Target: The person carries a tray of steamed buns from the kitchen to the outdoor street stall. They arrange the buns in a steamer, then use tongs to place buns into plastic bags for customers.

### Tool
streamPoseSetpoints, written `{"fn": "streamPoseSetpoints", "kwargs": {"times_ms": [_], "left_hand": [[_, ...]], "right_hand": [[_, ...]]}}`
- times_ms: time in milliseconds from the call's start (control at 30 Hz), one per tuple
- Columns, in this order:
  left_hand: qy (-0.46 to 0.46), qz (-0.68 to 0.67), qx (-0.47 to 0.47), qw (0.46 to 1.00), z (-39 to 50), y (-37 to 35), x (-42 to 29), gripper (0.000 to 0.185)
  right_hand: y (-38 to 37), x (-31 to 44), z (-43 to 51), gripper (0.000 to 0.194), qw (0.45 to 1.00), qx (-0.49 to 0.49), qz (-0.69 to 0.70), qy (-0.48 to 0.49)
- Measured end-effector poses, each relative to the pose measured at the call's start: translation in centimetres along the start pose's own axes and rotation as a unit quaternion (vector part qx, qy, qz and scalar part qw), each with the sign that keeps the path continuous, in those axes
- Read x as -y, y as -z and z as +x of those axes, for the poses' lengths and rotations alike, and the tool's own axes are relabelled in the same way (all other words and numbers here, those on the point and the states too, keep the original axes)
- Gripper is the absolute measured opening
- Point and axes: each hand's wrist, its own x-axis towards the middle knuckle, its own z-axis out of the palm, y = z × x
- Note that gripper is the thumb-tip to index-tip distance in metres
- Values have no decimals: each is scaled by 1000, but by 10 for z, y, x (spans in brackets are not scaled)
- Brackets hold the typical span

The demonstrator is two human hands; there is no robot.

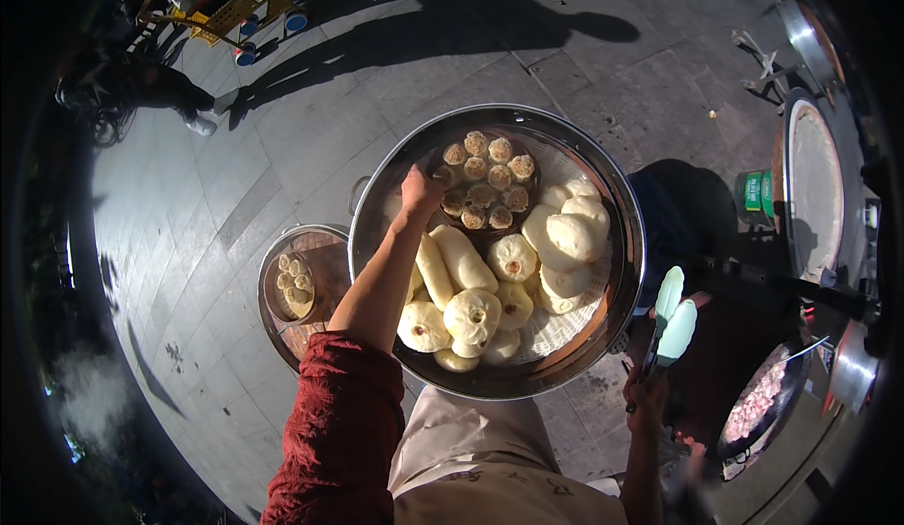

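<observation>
A large round metal steamer pot (639, 256) stands before me. My left hand (422, 187) reaches into it, its fingers closed at the left edge of a small dark round basket (537, 177). Open-topped dumplings (500, 177) fill that basket. Nearer to me lie pleated steamed buns (472, 317) and long rolls (462, 256). Plain round buns (568, 242) are heaped at the right on a white woven liner (565, 327). Outside the pot, my right hand (646, 396) grips tongs (671, 327) with pale green tips, pointing up and apart from the food.
A smaller steamer (304, 230) with a basket of dumplings stands left of the pot. At the right are a wok (759, 401) of chopped meat, a round pale-topped board (812, 186) and a green bucket (754, 196). A person (148, 87) and a yellow cart (233, 9) are beyond.
</observation>
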Motion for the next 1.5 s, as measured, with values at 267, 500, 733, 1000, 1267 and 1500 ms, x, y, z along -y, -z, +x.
{"fn": "streamPoseSetpoints", "kwargs": {"times_ms": [267, 500, 733, 1000, 1267, 1500], "left_hand": [[-230, 252, -54, 938, -24, 8, 2, 17], [-347, 356, 7, 868, -39, 1, 29, 16], [-330, 250, -40, 909, -65, 48, 29, 19], [37, -92, -208, 973, -155, 179, 237, 14], [327, -363, -248, 836, -164, 224, 465, 26], [291, -413, -74, 860, -100, 215, 484, 25]], "right_hand": [[-14, 15, 2, 46, 999, 45, -18, 4], [-13, 8, -2, 59, 999, 32, 12, -11], [-18, -2, 3, 66, 999, 41, -24, -7], [-70, 0, -4, 69, 986, 148, -75, 8], [-175, -36, -26, 51, 954, 286, -64, -56], [-193, -64, -59, 57, 944, 266, -162, -108]]}}
